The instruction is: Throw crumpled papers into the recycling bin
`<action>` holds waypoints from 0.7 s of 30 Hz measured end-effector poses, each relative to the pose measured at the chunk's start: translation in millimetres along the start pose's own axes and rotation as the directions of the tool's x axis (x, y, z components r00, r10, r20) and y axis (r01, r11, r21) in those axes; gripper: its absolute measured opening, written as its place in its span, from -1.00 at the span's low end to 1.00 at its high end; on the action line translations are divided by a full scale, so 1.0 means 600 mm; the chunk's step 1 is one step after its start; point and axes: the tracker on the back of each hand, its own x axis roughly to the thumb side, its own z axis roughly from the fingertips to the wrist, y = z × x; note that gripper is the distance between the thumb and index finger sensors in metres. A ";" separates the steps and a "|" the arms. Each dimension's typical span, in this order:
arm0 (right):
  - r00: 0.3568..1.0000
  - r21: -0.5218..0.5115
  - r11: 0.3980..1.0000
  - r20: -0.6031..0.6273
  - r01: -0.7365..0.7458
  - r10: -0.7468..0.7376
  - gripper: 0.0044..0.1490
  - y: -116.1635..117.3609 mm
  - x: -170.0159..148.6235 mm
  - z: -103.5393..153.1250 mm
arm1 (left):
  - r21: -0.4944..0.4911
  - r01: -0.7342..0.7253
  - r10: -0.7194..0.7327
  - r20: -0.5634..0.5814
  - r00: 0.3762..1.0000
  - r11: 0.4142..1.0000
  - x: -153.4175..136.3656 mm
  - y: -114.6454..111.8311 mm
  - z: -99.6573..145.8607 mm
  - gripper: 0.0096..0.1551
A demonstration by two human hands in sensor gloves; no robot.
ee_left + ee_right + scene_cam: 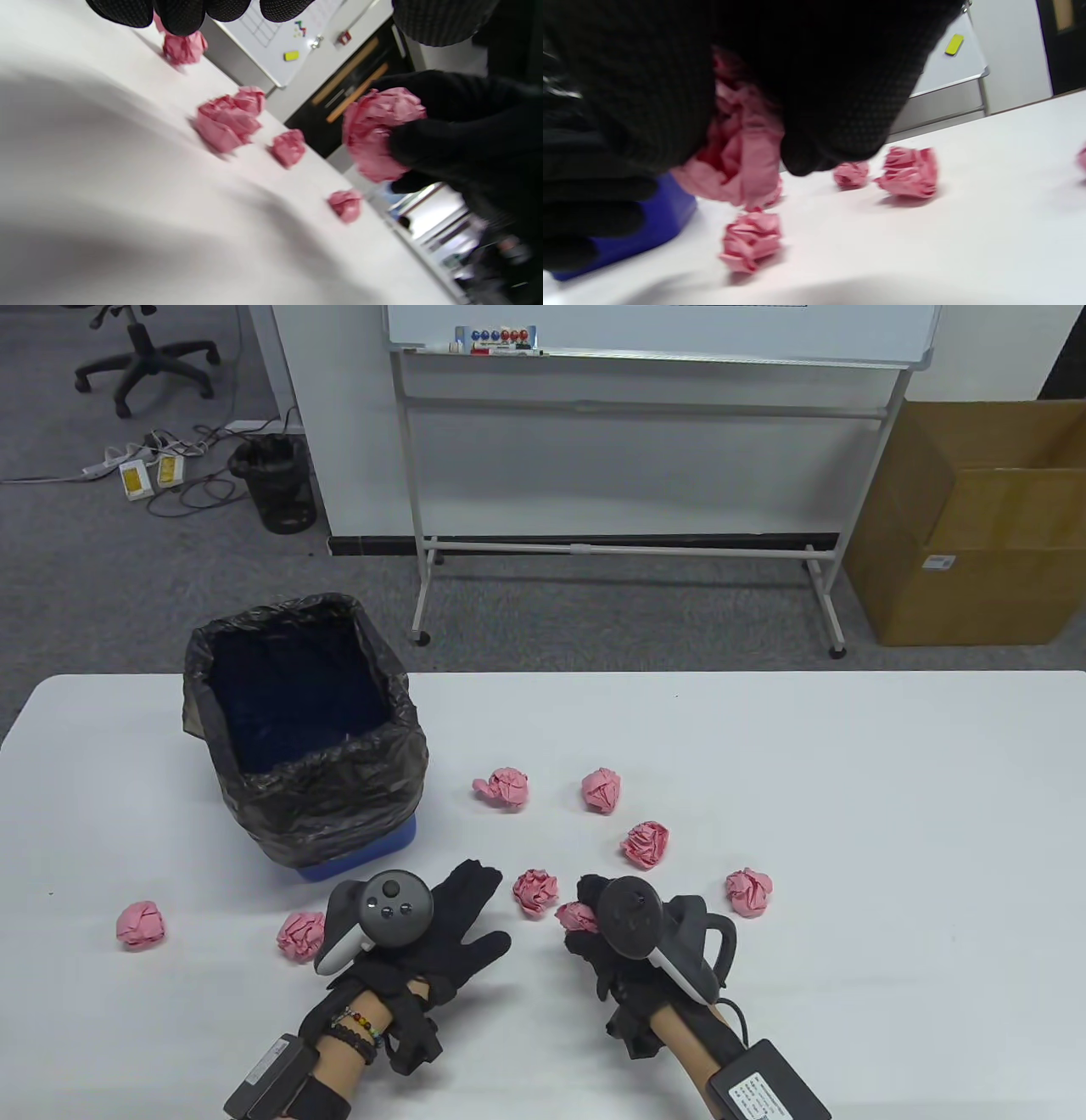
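- Table view: the right hand (607, 929), low and right of centre, grips a crumpled pink paper ball (575, 914), its fingers curled round it. The left hand (441, 925), low and left of centre, lies with fingers spread and holds nothing. Seven more pink balls sit on the white bench (848, 814): two at the lower left, one (535, 891) between the hands, four to the centre and right. The blue recycling bin lined with a black plastic bag (305, 729) stands at the left of the frame and shows no paper inside.
- Left wrist view: the held ball (375, 133) shows at the right of the frame, wrinkled and roughly round, wrapped by black gloved fingers (441, 140). It looks light, soft and springy, so a loose grip round its middle should do; I judge that it will drift in a throw.
- Right wrist view: the same ball (742, 161) hangs from the glove at upper left, its creased folds bulging below the fingers. The bin's blue base (649, 224) lies at lower left.
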 end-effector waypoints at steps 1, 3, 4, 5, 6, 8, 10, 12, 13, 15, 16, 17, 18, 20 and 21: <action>1.000 -0.001 1.000 0.010 0.018 -0.018 -0.10 0.002 0.003 0.001 | -0.004 -0.043 0.043 0.001 0.999 0.999 0.000 -0.001 0.000 0.13; 0.998 -0.010 0.999 0.045 0.049 -0.049 -0.09 0.005 0.012 0.002 | -0.024 -0.118 0.118 0.013 0.993 0.993 -0.001 -0.004 -0.002 0.19; 0.997 -0.013 0.998 0.056 0.058 -0.057 -0.09 0.006 0.016 0.003 | -0.036 -0.146 0.147 0.016 0.989 0.989 -0.001 -0.005 -0.003 0.21; 0.995 -0.014 0.998 0.071 0.067 -0.066 -0.09 0.008 0.021 0.003 | -0.048 -0.177 0.178 0.022 0.984 0.983 0.000 -0.007 -0.004 0.23; 0.994 -0.013 0.997 0.082 0.072 -0.071 -0.09 0.008 0.024 0.004 | -0.050 -0.200 0.202 0.024 0.979 0.978 0.000 -0.008 -0.005 0.23; 0.989 -0.004 0.995 0.111 0.097 -0.096 -0.09 0.010 0.031 0.004 | -0.055 -0.260 0.261 0.022 0.965 0.964 0.000 -0.011 -0.007 0.23; 0.984 -0.005 0.993 0.132 0.118 -0.116 -0.08 0.011 0.038 0.005 | -0.057 -0.291 0.292 0.024 0.956 0.955 0.001 -0.012 -0.009 0.22; 0.981 -0.018 0.993 0.156 0.119 -0.115 -0.05 0.011 0.044 0.006 | -0.055 -0.311 0.313 0.031 0.949 0.949 0.001 -0.012 -0.009 0.16; 0.979 -0.022 0.992 0.167 0.123 -0.117 -0.05 0.011 0.048 0.007 | -0.044 -0.329 0.330 0.031 0.943 0.943 0.003 -0.012 -0.009 0.11; 0.976 -0.024 0.991 0.178 0.128 -0.122 -0.05 0.010 0.053 0.008 | -0.028 -0.336 0.337 0.025 0.941 0.941 0.004 -0.010 -0.008 0.04; 0.976 -0.021 0.991 0.180 0.130 -0.124 -0.07 0.010 0.053 0.008 | -0.021 -0.334 0.335 0.023 0.942 0.942 0.004 -0.008 -0.008 0.00; 0.974 -0.016 0.991 0.186 0.135 -0.130 -0.06 0.009 0.054 0.008 | 0.001 -0.327 0.327 0.014 0.945 0.945 0.004 -0.006 -0.007 -0.07; 0.972 -0.014 0.989 0.191 0.146 -0.140 -0.05 0.009 0.055 0.009 | 0.028 -0.320 0.320 0.008 0.947 0.947 0.003 -0.004 -0.006 -0.12; 0.971 -0.014 0.989 0.194 0.146 -0.140 -0.05 0.009 0.056 0.011 | 0.019 -0.330 0.330 0.010 0.944 0.944 0.003 -0.002 -0.007 -0.14; 0.970 -0.014 0.989 0.197 0.145 -0.139 -0.05 0.009 0.056 0.011 | 0.021 -0.341 0.341 0.009 0.940 0.940 0.004 -0.002 -0.006 -0.16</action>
